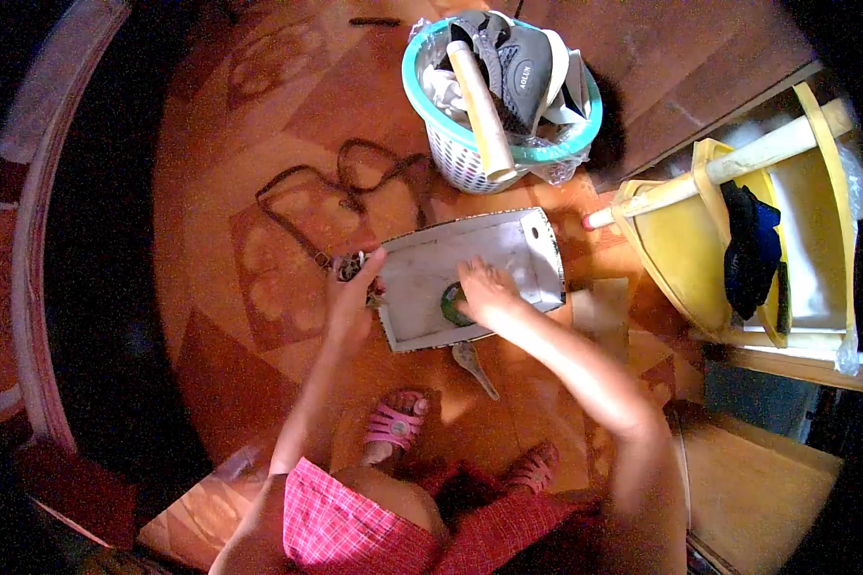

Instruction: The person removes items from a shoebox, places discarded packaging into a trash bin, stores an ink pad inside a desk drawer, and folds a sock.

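Observation:
A shallow white-lined box point(417, 331) with a dark patterned rim lies on the floor in front of me. My right hand point(489, 291) reaches into it, fingers bent and thumb at a dark green ring point(450, 304), possibly a tape roll; the hand covers its right side. At the box's left end, my left hand point(352, 292) closes around a bunch of small dark, white and reddish items point(353, 265), too small to name. A thin dark strap point(292, 230) lies looped on the floor and runs up to this bunch.
A white basket with a turquoise rim point(438, 120) stands beyond the box, holding a grey shoe and a cardboard tube point(479, 110). On the right is a yellow rack point(676, 259) with a dark blue item. A pale spoon-shaped object point(474, 368) lies by the box, near my pink sandals point(393, 426).

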A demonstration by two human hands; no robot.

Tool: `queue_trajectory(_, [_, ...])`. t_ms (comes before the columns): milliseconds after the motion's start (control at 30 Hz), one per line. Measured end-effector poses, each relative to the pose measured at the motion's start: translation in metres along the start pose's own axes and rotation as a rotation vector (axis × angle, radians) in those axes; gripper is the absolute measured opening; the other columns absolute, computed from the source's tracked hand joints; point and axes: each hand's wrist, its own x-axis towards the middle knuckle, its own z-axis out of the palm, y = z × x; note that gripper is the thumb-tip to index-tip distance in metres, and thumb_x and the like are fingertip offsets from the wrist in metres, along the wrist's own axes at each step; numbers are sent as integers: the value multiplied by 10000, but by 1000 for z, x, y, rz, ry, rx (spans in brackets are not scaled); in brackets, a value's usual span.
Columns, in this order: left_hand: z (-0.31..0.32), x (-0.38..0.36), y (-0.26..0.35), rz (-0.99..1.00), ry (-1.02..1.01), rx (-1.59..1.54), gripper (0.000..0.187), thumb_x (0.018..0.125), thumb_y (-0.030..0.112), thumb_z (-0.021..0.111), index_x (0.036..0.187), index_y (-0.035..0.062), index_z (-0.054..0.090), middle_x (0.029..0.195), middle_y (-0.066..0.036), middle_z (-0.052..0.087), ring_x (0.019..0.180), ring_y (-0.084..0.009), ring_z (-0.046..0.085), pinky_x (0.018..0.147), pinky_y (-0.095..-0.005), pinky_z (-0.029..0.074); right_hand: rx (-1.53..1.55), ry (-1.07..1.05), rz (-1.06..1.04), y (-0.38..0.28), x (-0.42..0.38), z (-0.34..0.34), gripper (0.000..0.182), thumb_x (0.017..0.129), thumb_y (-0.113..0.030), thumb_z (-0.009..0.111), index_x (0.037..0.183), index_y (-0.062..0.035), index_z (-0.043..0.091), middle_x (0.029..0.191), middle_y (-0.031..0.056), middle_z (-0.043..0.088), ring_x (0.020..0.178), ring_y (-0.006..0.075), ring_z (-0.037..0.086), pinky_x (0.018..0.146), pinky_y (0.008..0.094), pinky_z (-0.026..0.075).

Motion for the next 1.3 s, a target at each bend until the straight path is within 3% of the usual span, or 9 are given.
queue_trajectory(300, [-2,14,-13,-17,-149,-142,186,765,154,704,849,78,557,640,19,508,513,-90,476,470,-244,402,22,-17,166,-9,15,41,802,604,-304,775,1220,1,361,1142,229,459,1000,347,545,814,393,472])
queue_trajectory(400, [4,1,3,-13,-140,-98,195,753,154,715,841,78,558,641,24,504,525,-87,474,479,-244,406,634,32,97,17,20,15,719,665,-281,738,1226,-22,369,1170,175,487,1027,279,542,876,365,449])
queue_trajectory(467, [7,-6,14,53,-227,-36,246,742,151,724,911,61,571,740,11,557,543,-80,470,485,-233,407,1504,-231,-35,20,-4,-30,677,747,-301,698,1283,-63,359,1146,137,529,1025,240,550,882,381,458])
queue_trajectory(667, [29,-37,41,249,-510,152,559,705,150,754,1197,42,513,1087,-39,583,625,-44,498,522,-216,430,2029,-412,-363,23,-34,-61,517,846,-399,563,1235,-80,444,1145,60,547,1036,196,546,880,404,461])
queue_trajectory(800, [41,-53,49,406,-614,177,726,616,135,804,1248,19,468,1210,-70,533,1126,-153,476,963,-295,370,2096,-365,-310,21,-42,-63,519,851,-419,545,1238,-87,445,1168,61,537,1034,190,547,893,432,456])
queue_trajectory(900, [43,-55,47,526,-616,291,794,580,159,823,1270,32,451,1241,-91,511,1146,-170,468,986,-314,348,2022,-306,-269,18,-49,-68,520,845,-411,561,1235,-86,446,1162,61,534,1043,202,541,874,430,471])
queue_trajectory(1067, [47,-78,47,576,-606,413,840,581,222,827,1298,50,424,1257,-107,497,1156,-188,462,980,-333,358,1634,-95,-141,-1,-80,-90,558,771,-447,652,1157,-72,505,1085,57,551,961,162,555,710,319,524])
queue_trajectory(1200, [60,-105,44,552,-614,367,814,613,219,822,1291,22,418,1206,-99,528,1088,-162,501,947,-310,387,1571,-83,-84,4,-112,-91,516,850,-410,572,1150,-3,468,1042,70,550,908,147,568,743,301,526])
queue_trajectory(1300, [62,-116,43,134,-595,84,725,671,203,790,1269,22,423,955,-27,582,743,-67,545,663,-247,460,1144,459,-128,15,-145,-114,480,821,-400,613,1120,-36,525,931,65,594,843,145,577,635,283,505])
